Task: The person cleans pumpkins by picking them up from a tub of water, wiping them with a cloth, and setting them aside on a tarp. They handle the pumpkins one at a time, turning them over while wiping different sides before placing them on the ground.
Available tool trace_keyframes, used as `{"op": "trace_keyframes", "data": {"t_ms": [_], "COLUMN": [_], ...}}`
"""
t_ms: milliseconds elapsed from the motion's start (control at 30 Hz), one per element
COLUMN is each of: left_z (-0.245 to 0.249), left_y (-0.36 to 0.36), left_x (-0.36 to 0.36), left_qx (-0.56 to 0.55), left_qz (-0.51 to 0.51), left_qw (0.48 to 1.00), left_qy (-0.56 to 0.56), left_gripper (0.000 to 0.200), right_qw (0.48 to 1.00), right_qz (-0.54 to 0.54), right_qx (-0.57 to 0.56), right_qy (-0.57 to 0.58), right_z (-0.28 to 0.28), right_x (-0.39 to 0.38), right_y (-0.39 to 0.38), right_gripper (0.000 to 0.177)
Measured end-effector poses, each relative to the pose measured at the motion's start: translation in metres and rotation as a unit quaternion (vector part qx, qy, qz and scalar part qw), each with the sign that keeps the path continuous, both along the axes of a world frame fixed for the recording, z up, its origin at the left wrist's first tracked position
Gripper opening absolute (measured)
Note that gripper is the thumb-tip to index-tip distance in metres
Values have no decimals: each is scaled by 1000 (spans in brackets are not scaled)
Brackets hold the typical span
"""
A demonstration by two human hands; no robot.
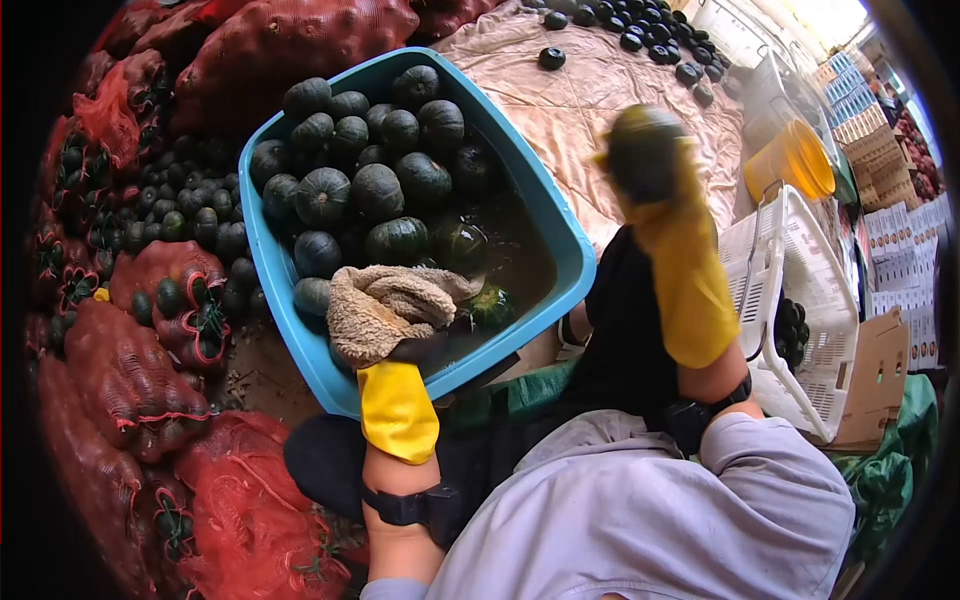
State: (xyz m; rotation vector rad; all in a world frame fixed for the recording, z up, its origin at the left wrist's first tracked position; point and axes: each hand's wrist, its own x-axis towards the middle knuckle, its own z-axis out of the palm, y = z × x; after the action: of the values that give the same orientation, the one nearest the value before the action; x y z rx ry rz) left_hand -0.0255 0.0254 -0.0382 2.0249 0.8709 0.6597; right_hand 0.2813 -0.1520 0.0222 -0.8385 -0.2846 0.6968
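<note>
A blue tub filled with dark green kabocha squash and murky water stands in front of me. My left hand, in a yellow rubber glove with a dark palm, is closed on a beige cloth in the tub's near corner; the cloth hides most of its fingers. To the right of the tub, my right hand, also gloved in yellow, is raised with a kabocha squash in its grip. Both that hand and that squash are smeared by motion.
Red mesh sacks of squash crowd the left side. A tan sheet lies beyond the tub, with several squash at its far end. On the right stand a white plastic crate, a yellow bucket and cardboard.
</note>
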Motion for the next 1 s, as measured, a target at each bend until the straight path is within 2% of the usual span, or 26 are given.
{"op": "trace_keyframes", "data": {"t_ms": [33, 67, 100, 167, 200, 233, 267, 300, 333, 367, 400, 467, 533, 567, 600, 633, 667, 700, 767, 800, 867, 933, 967, 1000], "left_z": [-1, -3, -5, -9, -11, -13, -14, -15, -16, -16, -17, -19, -30, -40, -37, -33, -28, 21, 38, 46, 17, -3, 8, 14], "left_y": [1, 1, 2, 2, 0, 0, 0, -1, -1, 0, 1, 5, 11, 16, 17, 17, 13, 3, 2, 2, 9, 5, 6, 4], "left_x": [-2, -2, -1, 4, 8, 11, 14, 16, 19, 20, 22, 28, 35, 38, 42, 46, 45, 49, 49, 48, 43, 38, 42, 43], "left_qx": [-13, -25, -32, -41, -39, -32, -20, 2, 35, 81, 135, 265, 333, 343, 330, 316, 309, 301, 285, 276, 278, 276, 238, 199], "left_qz": [-7, -11, -15, -20, -24, -25, -24, -24, -26, -35, -46, -109, -148, -160, -145, -132, -162, -194, -217, -229, -147, -102, -91, -78], "left_qw": [1000, 1000, 999, 999, 999, 999, 999, 999, 997, 990, 975, 904, 846, 837, 856, 873, 847, 817, 800, 791, 843, 913, 940, 962], "left_qy": [1, 2, 4, 6, 8, 16, 22, 39, 66, 114, 169, 317, 388, 395, 372, 347, 402, 452, 482, 496, 437, 283, 226, 169], "left_gripper": [59, 57, 56, 54, 52, 51, 50, 49, 48, 47, 46, 43, 41, 40, 32, 24, 28, 32, 32, 32, 13, 25, 32, 39], "right_qw": [983, 933, 921, 915, 949, 976, 984, 951, 822, 739, 618, 577, 640, 691, 709, 770, 823, 778, 850, 870, 892, 851, 818, 889], "right_qz": [29, 77, -1, -165, -188, -138, 3, 148, 233, 278, 339, 384, 273, 259, 255, 296, 326, 354, 377, 374, 410, 478, 506, 441], "right_qx": [166, 318, 373, 368, 243, 93, -11, -111, -280, -400, -447, -470, -469, -434, -433, -406, -370, -389, -342, -320, -174, -57, 3, -102], "right_qy": [73, 153, 113, -3, -67, -140, -177, -247, -438, -465, -551, -547, -544, -517, -495, -392, -283, -343, -133, -26, 82, 211, 274, 73], "right_z": [13, 26, 34, 39, 25, 36, 22, 9, 11, 0, -31, -96, -177, -187, -188, -189, -187, -192, -148, -126, -80, -134, -153, -102], "right_x": [29, 57, 68, 67, 64, 14, 4, -6, -23, -41, -42, -58, -82, -86, -89, -87, -80, -60, -58, -57, -62, -58, -60, -74], "right_y": [-36, -72, -95, -88, -69, -31, -7, 17, 39, 64, 96, 140, 156, 154, 152, 141, 136, 139, 123, 115, 95, 99, 101, 93], "right_gripper": [71, 71, 76, 86, 87, 75, 68, 61, 66, 70, 67, 81, 92, 97, 92, 91, 90, 88, 72, 65, 56, 55, 54, 64]}}
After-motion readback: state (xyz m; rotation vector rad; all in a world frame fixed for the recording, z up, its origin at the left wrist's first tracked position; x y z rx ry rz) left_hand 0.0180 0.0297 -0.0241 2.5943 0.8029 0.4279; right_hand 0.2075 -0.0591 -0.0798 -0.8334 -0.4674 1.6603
